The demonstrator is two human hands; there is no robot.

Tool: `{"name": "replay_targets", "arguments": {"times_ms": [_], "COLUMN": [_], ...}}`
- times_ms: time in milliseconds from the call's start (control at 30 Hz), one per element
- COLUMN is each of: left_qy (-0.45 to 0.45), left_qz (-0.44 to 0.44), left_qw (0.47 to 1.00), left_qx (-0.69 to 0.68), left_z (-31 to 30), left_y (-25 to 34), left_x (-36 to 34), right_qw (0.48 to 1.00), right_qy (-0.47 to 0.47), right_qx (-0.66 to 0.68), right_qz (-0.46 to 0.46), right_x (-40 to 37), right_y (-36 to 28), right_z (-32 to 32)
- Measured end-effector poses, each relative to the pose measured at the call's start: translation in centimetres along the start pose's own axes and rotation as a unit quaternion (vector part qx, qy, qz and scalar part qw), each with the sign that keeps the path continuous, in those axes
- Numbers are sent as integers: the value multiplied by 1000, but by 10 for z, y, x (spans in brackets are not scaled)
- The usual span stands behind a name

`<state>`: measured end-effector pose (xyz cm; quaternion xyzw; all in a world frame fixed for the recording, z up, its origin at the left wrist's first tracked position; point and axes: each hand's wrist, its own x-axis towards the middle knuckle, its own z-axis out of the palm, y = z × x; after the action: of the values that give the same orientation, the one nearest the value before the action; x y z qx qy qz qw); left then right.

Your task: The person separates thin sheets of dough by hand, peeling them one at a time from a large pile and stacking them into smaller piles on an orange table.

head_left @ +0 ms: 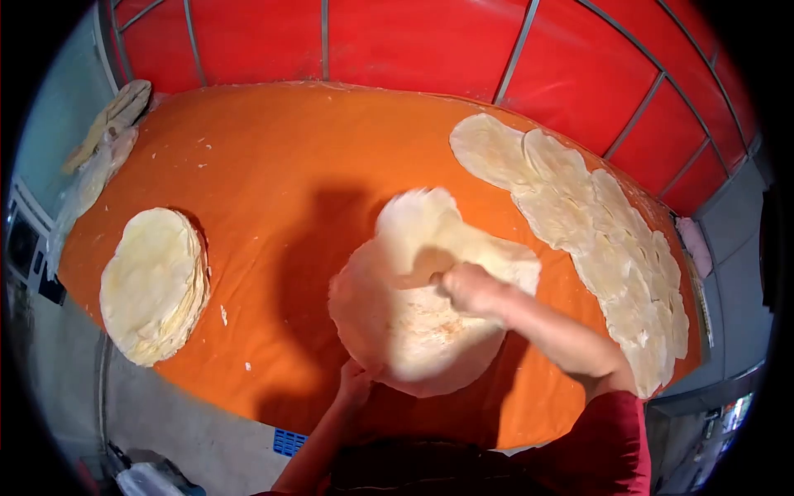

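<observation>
Thin pale flatbread sheets (430, 331) lie in a pile in front of me on the orange cloth-covered table. Their rounded edges stick out at the top and right, and the top edge looks smeared by motion. My left hand (356, 384) is at the lower left edge of the pile, its fingers closed on a flatbread's rim. Over the middle of the pile, my right hand (475, 291) is closed like a fist. A small brown end shows at its fingers, beside a blurred tan patch; I cannot make out what it holds.
A neat stack of flatbreads (153, 285) stands at the left table edge. Overlapping flatbreads (612, 240) spread along the right side. Crumpled plastic and cloth (103, 157) lie at the far left corner. Red panels (397, 41) with metal bars rise behind the orange table cover (248, 165).
</observation>
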<state>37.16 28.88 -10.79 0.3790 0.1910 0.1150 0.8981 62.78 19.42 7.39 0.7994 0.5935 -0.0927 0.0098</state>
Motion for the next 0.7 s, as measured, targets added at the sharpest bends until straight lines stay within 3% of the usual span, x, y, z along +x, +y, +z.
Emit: {"name": "replay_targets", "arguments": {"times_ms": [33,67,167,233,267,333,433,500,533,633,667,700], "left_qy": [-8,0,18,27,18,2,15,45,60,87,69,50], "left_qz": [-10,-16,-13,19,18,20,17,-18,-34,-54,-51,-48], "left_qw": [1000,1000,1000,999,1000,1000,999,999,997,990,991,992], "left_qx": [3,3,7,12,3,-13,22,-8,-26,-96,-102,-107], "left_z": [-4,-4,1,7,8,6,4,11,17,20,14,4], "left_y": [-1,1,3,-3,-3,0,0,10,16,21,15,6], "left_x": [2,2,2,3,3,3,1,-5,-6,-9,-9,-4], "right_qw": [996,951,914,932,948,940,922,953,963,980,982,996], "right_qy": [14,71,383,347,316,280,240,225,168,6,-8,36], "right_qx": [80,242,81,12,-42,-189,-289,-202,-208,-197,-182,-61], "right_qz": [-24,181,103,99,6,44,92,-20,38,-40,-49,-47], "right_x": [9,1,10,0,-10,-13,-3,-11,-14,-23,-24,-23], "right_y": [38,28,135,143,138,97,38,18,-16,-59,-64,-58], "right_z": [19,-46,-113,-208,-235,-238,-183,-121,-95,26,56,86]}}
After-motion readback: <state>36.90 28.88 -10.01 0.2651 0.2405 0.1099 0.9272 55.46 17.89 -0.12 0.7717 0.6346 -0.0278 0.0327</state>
